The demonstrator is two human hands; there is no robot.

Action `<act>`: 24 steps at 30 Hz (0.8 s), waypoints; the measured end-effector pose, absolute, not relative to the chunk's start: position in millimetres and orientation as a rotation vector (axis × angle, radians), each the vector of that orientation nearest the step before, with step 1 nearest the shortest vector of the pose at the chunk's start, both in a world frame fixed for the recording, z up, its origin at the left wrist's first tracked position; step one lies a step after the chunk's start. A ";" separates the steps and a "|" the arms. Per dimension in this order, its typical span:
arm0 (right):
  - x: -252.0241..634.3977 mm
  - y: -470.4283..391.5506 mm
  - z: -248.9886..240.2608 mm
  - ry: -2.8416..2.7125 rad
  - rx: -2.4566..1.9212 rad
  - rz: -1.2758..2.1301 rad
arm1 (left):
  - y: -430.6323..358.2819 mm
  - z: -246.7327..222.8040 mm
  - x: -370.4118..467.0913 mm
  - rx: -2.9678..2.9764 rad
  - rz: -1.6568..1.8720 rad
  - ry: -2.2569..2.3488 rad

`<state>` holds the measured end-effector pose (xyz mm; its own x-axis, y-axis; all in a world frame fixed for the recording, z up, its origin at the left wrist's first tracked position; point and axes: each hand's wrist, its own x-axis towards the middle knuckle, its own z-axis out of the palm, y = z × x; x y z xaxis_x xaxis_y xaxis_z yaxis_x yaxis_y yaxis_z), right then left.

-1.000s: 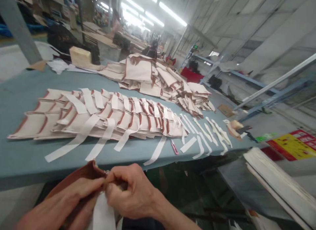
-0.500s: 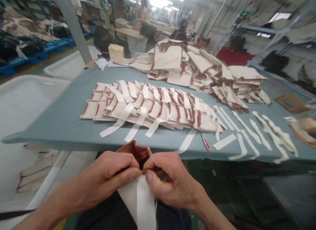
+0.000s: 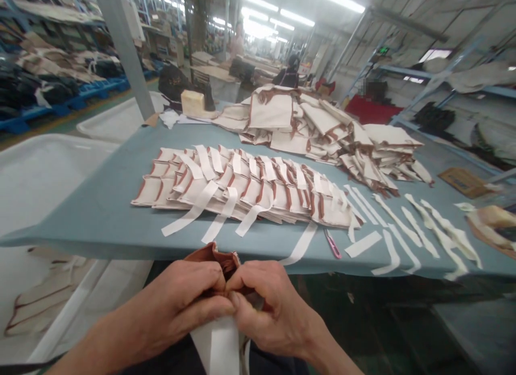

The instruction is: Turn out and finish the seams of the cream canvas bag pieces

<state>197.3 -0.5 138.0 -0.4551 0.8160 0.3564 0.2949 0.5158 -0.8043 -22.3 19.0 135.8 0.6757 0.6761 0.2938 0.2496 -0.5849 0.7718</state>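
Observation:
Close to my body, in front of the table edge, I hold a cream fabric piece (image 3: 201,340) with a brown lining (image 3: 210,255) that shows at its top. My left hand (image 3: 189,297) pinches its edge with thumb and fingers. Right beside it, my right hand (image 3: 268,305) pinches the same edge, and the thumbs meet. A white strip (image 3: 224,345) hangs down from under my fingertips. What exactly lies between the fingertips is hidden.
On the blue-green table (image 3: 100,187) lie overlapping rows of cream pieces with brown edging (image 3: 245,189). Behind them is a loose heap of similar pieces (image 3: 270,112). White strips (image 3: 363,244) and a pink tool (image 3: 332,243) lie at right. White bins (image 3: 44,165) stand at left.
The view has tilted up slightly, so the table sits lower in the picture. Both hands keep pinching the fabric edge, with the thumbs now closer together.

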 end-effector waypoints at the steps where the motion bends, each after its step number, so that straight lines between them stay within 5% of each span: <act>1: 197.9 -1.1 139.6 -2.005 -0.887 0.863 | 19.4 140.5 -21.2 2.111 0.740 0.700; 8: 203.8 -4.7 147.9 -2.010 -0.818 0.989 | 12.3 147.2 -23.2 1.909 0.634 0.689; 16: 198.3 -3.3 140.1 -1.667 -0.727 1.763 | -3.1 121.6 -18.2 1.423 0.801 0.571; 24: 206.8 -16.7 147.8 -2.226 -0.624 0.814 | -16.3 108.2 -17.8 1.271 0.772 0.618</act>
<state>206.8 -16.7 147.8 -0.6562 0.6209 0.4289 0.1978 0.6900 -0.6963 -17.8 -16.3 108.2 0.6079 0.7939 0.0094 -0.1640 0.1140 0.9798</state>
